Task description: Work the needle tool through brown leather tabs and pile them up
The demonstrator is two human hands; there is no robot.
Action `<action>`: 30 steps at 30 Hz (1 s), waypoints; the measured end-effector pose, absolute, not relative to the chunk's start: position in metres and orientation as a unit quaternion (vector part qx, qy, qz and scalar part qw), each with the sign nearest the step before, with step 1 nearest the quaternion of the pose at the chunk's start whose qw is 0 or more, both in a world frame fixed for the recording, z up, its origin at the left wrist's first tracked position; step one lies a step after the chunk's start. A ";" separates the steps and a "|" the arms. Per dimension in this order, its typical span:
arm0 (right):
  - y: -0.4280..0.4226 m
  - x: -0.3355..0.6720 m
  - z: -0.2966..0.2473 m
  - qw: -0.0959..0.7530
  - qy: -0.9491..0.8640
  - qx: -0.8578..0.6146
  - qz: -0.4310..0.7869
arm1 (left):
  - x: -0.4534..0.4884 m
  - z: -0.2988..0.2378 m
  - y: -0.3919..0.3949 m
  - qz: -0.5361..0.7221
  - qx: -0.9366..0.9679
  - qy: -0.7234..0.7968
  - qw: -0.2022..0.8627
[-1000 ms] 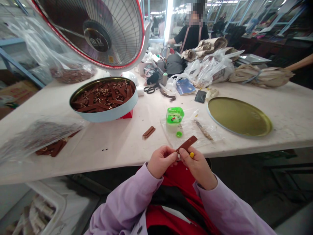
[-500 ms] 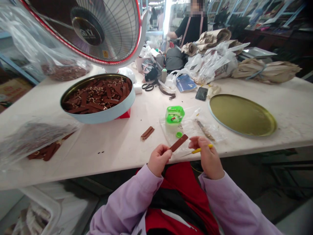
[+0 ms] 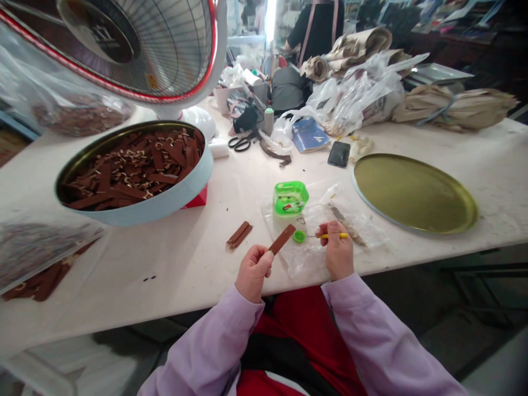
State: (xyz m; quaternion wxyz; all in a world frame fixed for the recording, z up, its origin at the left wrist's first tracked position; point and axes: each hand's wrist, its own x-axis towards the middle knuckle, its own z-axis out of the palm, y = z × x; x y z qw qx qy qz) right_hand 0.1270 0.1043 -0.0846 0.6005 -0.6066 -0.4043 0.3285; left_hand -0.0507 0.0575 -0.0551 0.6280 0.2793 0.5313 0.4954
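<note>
Between the thumb and fingers of my left hand (image 3: 254, 269) is a brown strap piece (image 3: 283, 238), its free end angled up and right. My right hand (image 3: 340, 254) is closed on a yellow-handled awl (image 3: 331, 236). The awl's thin metal tip points left and reaches the small green cap (image 3: 299, 236); whether it touches cannot be made out. Behind the cap stands a green translucent container (image 3: 291, 198) with small items inside. Left of my hands, a few brown strap pieces (image 3: 239, 235) lie together on the table.
A round tin (image 3: 165, 202) heaped with brown straps stands left, below a large fan (image 3: 165, 55). The tin's gold lid (image 3: 412, 192) lies right. Scissors (image 3: 240, 144), a phone (image 3: 339, 154) and a blue booklet (image 3: 310, 135) lie farther back. A person (image 3: 317, 27) is beyond the table.
My right hand has turned the awl and brought its tip to the green cap. My left hand, still holding the strap, has shifted slightly left and down. The view has shifted too.
</note>
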 end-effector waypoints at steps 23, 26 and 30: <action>0.016 0.091 0.015 0.683 -0.339 -0.384 0.520 | -0.048 -0.013 0.000 0.478 0.357 0.446 0.668; 0.011 0.086 0.015 0.672 -0.357 -0.394 0.516 | -0.048 -0.007 -0.007 0.488 0.369 0.467 0.638; 0.006 0.093 0.018 0.696 -0.354 -0.389 0.489 | -0.048 -0.006 -0.011 0.504 0.393 0.487 0.595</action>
